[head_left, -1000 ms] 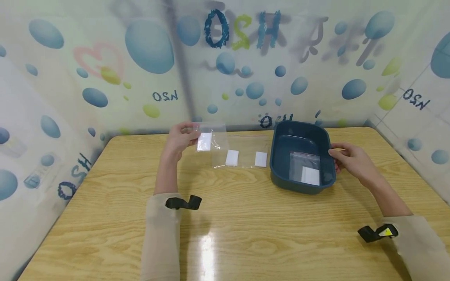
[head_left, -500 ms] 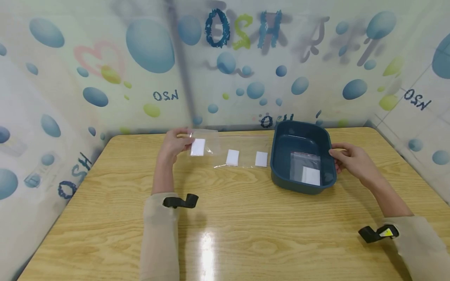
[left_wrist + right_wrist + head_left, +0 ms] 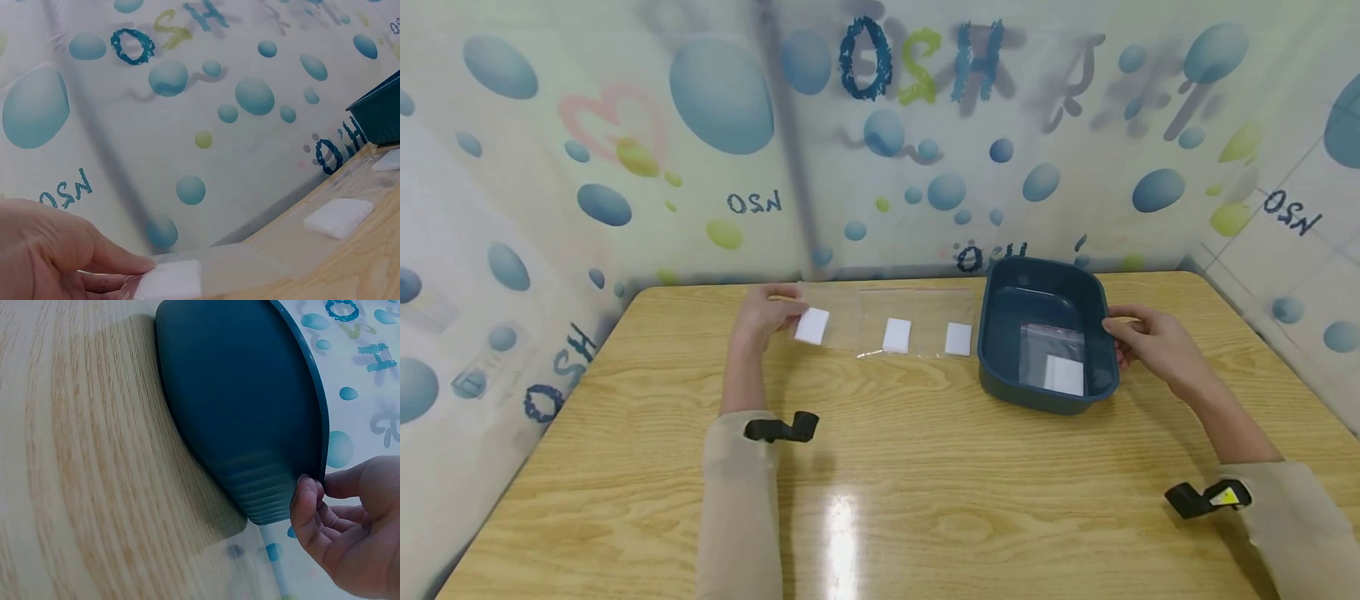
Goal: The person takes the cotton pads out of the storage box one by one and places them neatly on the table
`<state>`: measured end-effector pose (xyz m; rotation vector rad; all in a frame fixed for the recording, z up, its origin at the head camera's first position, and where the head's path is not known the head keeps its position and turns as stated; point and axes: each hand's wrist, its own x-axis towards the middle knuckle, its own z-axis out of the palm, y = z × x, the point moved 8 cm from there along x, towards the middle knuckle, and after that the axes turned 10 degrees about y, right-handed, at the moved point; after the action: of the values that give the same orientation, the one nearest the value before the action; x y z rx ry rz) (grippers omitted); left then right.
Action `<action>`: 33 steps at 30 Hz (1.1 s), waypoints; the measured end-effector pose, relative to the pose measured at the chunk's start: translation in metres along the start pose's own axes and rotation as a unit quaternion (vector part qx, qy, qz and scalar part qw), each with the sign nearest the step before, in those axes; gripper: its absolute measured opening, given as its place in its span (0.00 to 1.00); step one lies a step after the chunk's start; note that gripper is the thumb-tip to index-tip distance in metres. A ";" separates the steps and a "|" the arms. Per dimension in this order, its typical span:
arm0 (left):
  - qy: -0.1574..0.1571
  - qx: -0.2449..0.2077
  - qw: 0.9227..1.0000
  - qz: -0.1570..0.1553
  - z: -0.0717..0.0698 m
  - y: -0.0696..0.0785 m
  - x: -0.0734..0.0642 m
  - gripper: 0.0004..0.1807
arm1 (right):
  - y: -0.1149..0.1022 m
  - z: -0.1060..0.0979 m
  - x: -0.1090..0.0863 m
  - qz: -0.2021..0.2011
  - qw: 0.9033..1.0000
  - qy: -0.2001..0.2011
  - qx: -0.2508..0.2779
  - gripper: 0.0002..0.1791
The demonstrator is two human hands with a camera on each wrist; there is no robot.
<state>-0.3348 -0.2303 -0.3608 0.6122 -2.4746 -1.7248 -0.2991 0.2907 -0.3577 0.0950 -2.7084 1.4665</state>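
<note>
My left hand (image 3: 760, 318) pinches the left edge of a clear plastic bag (image 3: 842, 312) with a white rectangular piece (image 3: 812, 326) in it. This bag lies low at the back of the table; whether it fully touches the wood is hard to tell. Right beside it are clear bags with two more white pieces, one in the middle (image 3: 897, 336) and one near the bin (image 3: 957, 339). With thumb and fingers, my right hand (image 3: 350, 525) grips the rim of a dark blue plastic bin (image 3: 1043, 402). Inside the bin lies a zip bag (image 3: 1033, 343) with a white piece.
The wood-grain table (image 3: 910, 483) spreads out in front of the bags and bin. A patterned curtain-like wall (image 3: 880, 208) stands right behind the table's back edge, with more on both sides. Black wrist mounts (image 3: 782, 427) sit on both sleeves.
My left hand has moved left and down with its bag, from overlapping the middle bag to lying in line beside it. The right hand and the bin have stayed in place.
</note>
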 end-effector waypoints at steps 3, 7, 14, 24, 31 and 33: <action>0.004 0.006 1.000 -0.004 -0.002 -0.002 0.000 0.22 | 0.000 0.000 0.000 0.000 1.000 0.000 0.001 0.32; 0.008 0.015 1.000 -0.005 -0.004 -0.006 0.001 0.21 | -0.001 0.000 0.000 0.001 1.000 0.001 -0.002 0.32; 0.022 0.040 0.999 -0.005 -0.008 -0.011 0.006 0.18 | -0.003 0.000 -0.001 0.003 1.000 -0.001 0.002 0.33; 0.025 0.077 0.997 0.006 -0.006 -0.019 0.012 0.18 | -0.002 0.001 0.001 0.006 1.000 0.000 0.000 0.33; 0.039 0.097 0.995 0.004 -0.006 -0.020 0.010 0.14 | -0.002 0.000 0.001 0.004 1.000 0.001 0.001 0.32; 0.039 0.098 0.994 0.005 -0.006 -0.020 0.009 0.13 | -0.001 0.000 0.001 0.005 1.000 0.002 0.001 0.32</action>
<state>-0.3360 -0.2449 -0.3784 0.6679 -2.6042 -1.4360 -0.2996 0.2898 -0.3567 0.0792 -2.7089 1.4701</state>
